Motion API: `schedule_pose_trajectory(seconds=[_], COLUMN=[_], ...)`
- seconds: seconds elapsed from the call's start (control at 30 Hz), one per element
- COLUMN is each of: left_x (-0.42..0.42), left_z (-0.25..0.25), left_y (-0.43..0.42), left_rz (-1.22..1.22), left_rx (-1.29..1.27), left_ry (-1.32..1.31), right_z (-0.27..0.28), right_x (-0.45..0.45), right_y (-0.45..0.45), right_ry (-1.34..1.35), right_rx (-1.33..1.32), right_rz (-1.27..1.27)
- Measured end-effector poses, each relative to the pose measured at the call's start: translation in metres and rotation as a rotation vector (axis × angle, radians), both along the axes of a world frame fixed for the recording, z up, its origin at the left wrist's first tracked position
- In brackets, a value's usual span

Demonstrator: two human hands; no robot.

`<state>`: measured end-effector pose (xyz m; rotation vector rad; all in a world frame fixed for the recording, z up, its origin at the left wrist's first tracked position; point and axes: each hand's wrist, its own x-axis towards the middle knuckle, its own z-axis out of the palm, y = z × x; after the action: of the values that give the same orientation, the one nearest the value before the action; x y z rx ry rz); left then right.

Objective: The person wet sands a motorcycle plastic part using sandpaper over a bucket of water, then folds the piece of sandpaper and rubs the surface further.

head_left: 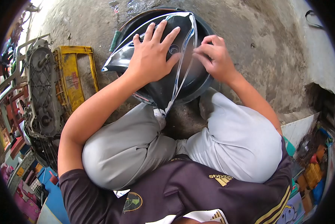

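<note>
A glossy, dark triangular plastic piece point(158, 87) with pale, shiny edges lies over a round black bucket point(204, 84); I cannot tell its exact kind. My left hand point(152, 56) rests flat on its upper middle with the fingers spread. Beside the left thumb there is a small round mark or fitting point(174, 49) on the surface. At the right edge of the piece is my right hand point(214, 56), its fingers curled in and partly blurred. Anything between those fingertips is hidden or too small to name.
A green grip point(115, 41) shows on the bucket's left side. Further left stand a yellow crate point(72, 76) and a grey metal engine cover point(41, 87). My bent knees flank the bucket's near side. Assorted items point(313, 173) lie at lower right, on the concrete floor point(264, 48).
</note>
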<state>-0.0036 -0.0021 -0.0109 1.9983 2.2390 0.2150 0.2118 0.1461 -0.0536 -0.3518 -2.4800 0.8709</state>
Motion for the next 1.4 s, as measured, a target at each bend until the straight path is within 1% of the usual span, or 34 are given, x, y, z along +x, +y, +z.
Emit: schedule_pose_trajectory(seconds=[0.07,0.1,0.17,0.23,0.33,0.4,0.43,0.57,0.63,0.77,0.9,0.97,1.03,1.17,1.27,1.4], left_x=[0.001,0.001,0.0,0.001,0.001,0.001,0.0,0.0,0.001,0.0,-0.001,0.001,0.0,-0.001,-0.002,-0.002], left_z=[0.0,0.0,0.0,0.001,0.001,0.0,0.0,0.001,0.001,-0.002,-0.002,-0.003,-0.004,-0.004,-0.005,-0.004], left_y=[0.001,0.001,0.001,0.001,0.002,0.001,0.001,0.002,0.001,0.001,0.001,0.001,0.001,0.0,0.001,0.0], left_rz=[0.002,0.0,0.001,-0.001,0.001,-0.003,-0.003,-0.001,0.006,-0.008,-0.01,-0.011,-0.013,-0.013,-0.011,-0.017], left_rx=[-0.01,-0.014,-0.017,-0.022,-0.024,-0.021,-0.015,-0.026,-0.035,0.021,0.019,0.021,0.038,0.034,0.03,0.03], left_ry=[0.008,0.01,0.015,0.022,0.023,0.024,0.027,0.028,0.016,-0.001,0.013,0.013,0.007,0.001,0.004,0.003], right_z=[-0.006,-0.008,-0.012,-0.015,-0.016,-0.014,-0.013,-0.009,-0.003,0.002,-0.006,-0.012,-0.014,-0.01,0.002,0.004], right_x=[-0.004,-0.007,-0.016,-0.027,-0.045,-0.048,-0.049,-0.035,-0.024,-0.015,-0.025,-0.039,-0.046,-0.038,-0.017,-0.009], right_y=[0.008,0.014,0.03,0.048,0.07,0.072,0.072,0.052,0.037,0.022,0.036,0.051,0.058,0.043,0.013,0.005], right_ry=[0.011,0.012,0.034,0.056,0.036,0.003,-0.029,-0.015,-0.032,-0.017,-0.02,0.007,0.048,-0.024,-0.046,-0.034], right_rx=[-0.009,-0.007,0.089,0.103,0.217,0.183,0.153,0.111,0.059,0.059,0.106,0.172,0.161,0.089,0.002,0.051], right_rz=[-0.098,-0.099,-0.134,-0.112,-0.069,-0.077,-0.082,-0.095,-0.059,-0.018,-0.013,-0.074,-0.086,-0.128,0.008,0.063])
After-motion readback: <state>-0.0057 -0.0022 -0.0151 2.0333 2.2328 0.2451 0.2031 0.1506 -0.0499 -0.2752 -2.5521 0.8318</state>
